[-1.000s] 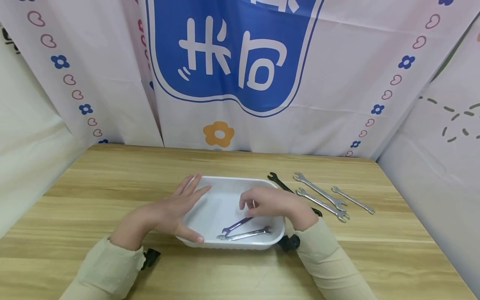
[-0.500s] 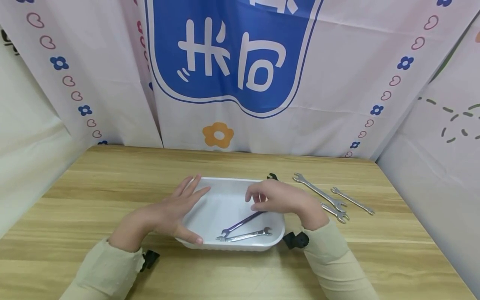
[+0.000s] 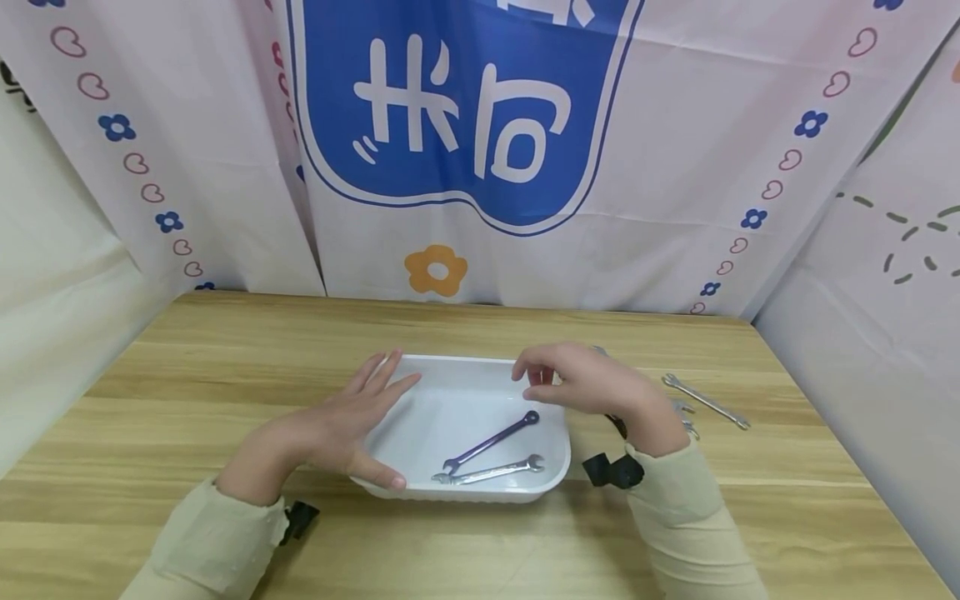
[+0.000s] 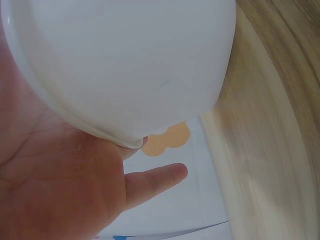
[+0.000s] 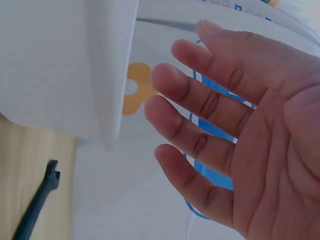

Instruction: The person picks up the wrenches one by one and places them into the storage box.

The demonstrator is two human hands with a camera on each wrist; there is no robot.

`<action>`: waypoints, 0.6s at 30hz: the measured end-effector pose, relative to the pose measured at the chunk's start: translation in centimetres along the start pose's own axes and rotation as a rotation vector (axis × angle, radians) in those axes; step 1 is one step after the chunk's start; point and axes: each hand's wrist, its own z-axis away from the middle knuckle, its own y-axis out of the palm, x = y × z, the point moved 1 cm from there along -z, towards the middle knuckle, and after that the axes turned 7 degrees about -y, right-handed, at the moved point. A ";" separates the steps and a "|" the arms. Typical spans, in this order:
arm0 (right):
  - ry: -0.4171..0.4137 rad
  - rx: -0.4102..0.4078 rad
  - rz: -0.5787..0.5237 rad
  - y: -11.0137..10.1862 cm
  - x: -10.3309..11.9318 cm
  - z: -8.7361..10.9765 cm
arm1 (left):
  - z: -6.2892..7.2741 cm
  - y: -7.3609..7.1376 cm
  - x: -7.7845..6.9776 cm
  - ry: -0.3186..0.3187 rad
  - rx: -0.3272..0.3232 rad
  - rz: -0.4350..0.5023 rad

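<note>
A white plastic tray (image 3: 427, 408) stands on the wooden table. In it lie a purplish open-ended wrench (image 3: 487, 443) and a silver wrench (image 3: 489, 473), both slanting, their left ends close together. My left hand (image 3: 341, 421) lies along the tray's left rim with fingers spread; the left wrist view has the rim against the palm. Over the tray's far right corner hovers my right hand (image 3: 592, 383), fingers loosely bent. Nothing is between them in the right wrist view, where the palm (image 5: 260, 120) faces the tray wall (image 5: 55, 65).
Right of the tray, a slim silver wrench (image 3: 705, 402) lies on the table (image 3: 780, 483). Two larger silver wrenches (image 3: 685, 408) are mostly hidden behind my right hand. A black wrench (image 5: 37, 200) lies close beside the tray. A printed curtain (image 3: 660, 250) rises behind the table.
My right hand has moved right and away from over the purplish wrench, uncovering its right end and now covering more wrenches on the table. The left hand stays at the rim.
</note>
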 end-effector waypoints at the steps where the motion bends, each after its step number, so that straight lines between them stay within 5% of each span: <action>1: 0.000 -0.008 0.002 -0.1 -0.1 0.1 | 0.0 0.0 0.0 0.000 0.000 0.002; 18: 0.056 -0.094 -0.014 -1.7 -1.3 1.8 | 0.1 0.0 -0.1 -0.001 -0.004 0.005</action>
